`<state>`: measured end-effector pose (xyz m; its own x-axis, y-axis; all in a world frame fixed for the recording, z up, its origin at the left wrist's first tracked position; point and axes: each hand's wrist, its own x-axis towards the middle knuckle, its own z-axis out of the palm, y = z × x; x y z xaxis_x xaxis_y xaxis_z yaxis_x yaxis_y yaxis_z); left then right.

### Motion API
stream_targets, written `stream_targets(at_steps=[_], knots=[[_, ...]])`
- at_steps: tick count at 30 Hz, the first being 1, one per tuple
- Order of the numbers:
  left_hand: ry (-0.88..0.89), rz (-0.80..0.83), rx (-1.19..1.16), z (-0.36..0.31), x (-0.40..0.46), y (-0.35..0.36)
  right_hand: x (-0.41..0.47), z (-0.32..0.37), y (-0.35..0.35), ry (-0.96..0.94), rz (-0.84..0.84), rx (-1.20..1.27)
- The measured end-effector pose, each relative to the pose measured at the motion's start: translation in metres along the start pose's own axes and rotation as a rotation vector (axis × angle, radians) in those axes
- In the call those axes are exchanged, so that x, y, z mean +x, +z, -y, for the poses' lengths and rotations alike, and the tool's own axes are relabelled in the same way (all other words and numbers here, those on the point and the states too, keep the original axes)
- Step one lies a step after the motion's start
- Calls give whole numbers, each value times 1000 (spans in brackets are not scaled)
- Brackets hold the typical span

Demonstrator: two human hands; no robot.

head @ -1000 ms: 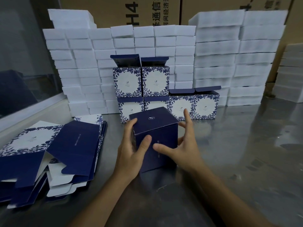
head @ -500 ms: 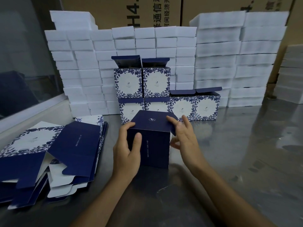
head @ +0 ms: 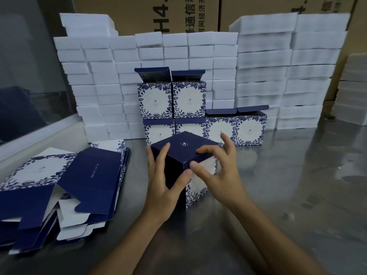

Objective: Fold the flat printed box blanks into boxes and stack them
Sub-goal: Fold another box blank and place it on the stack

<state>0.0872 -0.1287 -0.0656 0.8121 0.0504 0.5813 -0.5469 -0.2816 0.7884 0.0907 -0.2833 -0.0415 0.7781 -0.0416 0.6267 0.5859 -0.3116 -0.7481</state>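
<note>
- Blanks [head: 59, 185]: flat printed stack left of the folded box, awaiting folding.
- Left hand [head: 164, 183]: fingers wrapped round the folded box [head: 184, 153], gripping its dark side.
- Right hand [head: 216, 171]: fingertips pinch the box's top panel edge; closure apparently under way.
- Finished boxes [head: 188, 114]: stacked behind; next move likely lifts the box there.

Bare worktop [head: 297, 185] is lying open to my right and in front of me near the edge. On my left, flat blanks [head: 59, 185] are spreading over the surface. Behind the box [head: 184, 155] I am holding, folded boxes [head: 198, 116] are standing stacked, and foam blocks [head: 268, 76] are walling off the back.
</note>
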Motion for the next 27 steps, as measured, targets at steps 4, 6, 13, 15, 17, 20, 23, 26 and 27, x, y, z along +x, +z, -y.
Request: stream_targets(at_steps=[4,6,13,15,17,20,23,26,27], knots=[[24,4,-42,-5,0,6,-5,10,8,-52,-65,-134],[73,-56,79,-6,1,5,-7,13,11,-55,-97,-248],[225,-173,270,-8,3,2,-11,17,22,-208,-206,-509],[234,-179,287,-9,3,2,-10,17,21,-217,-224,-534],[244,-185,299,-9,3,3,-9,18,21,-217,-244,-557],[244,-188,291,-9,5,4,-7,17,21,-215,-254,-591],[235,-174,247,-9,6,5,-6,15,19,-239,-267,-604],[219,-177,203,-8,8,5,-8,10,14,-313,-287,-670],[212,-184,193,-7,8,5,-8,9,13,-331,-282,-682]])
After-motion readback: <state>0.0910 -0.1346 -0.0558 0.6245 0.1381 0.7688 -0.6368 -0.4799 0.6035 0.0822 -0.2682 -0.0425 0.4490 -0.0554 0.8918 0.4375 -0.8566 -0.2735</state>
